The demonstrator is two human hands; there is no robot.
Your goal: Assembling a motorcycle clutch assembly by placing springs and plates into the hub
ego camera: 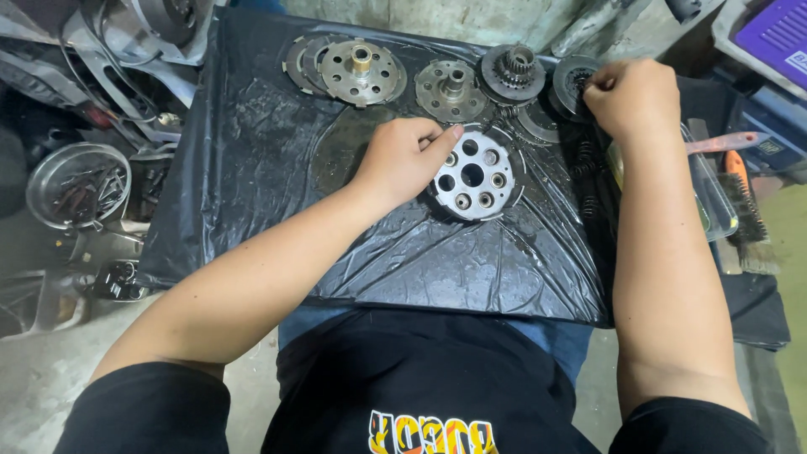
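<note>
A round silver metal hub (475, 176) with several holes lies on a black plastic sheet (252, 168). My left hand (403, 160) rests on the hub's left rim, fingers curled, index finger pointing across its top edge. My right hand (632, 97) is at the far right of the sheet, fingers pinched at a dark toothed disc (573, 80); what it pinches is hidden. Small dark coil springs (584, 160) lie just below that hand.
A row of metal parts lines the sheet's far edge: a drilled plate with a centre post (361, 71), a smaller plate (452, 88), a geared hub (513, 71). A steel bowl of tools (77, 185) sits left. A clear tray (714, 197) and wire brush (744, 206) lie right.
</note>
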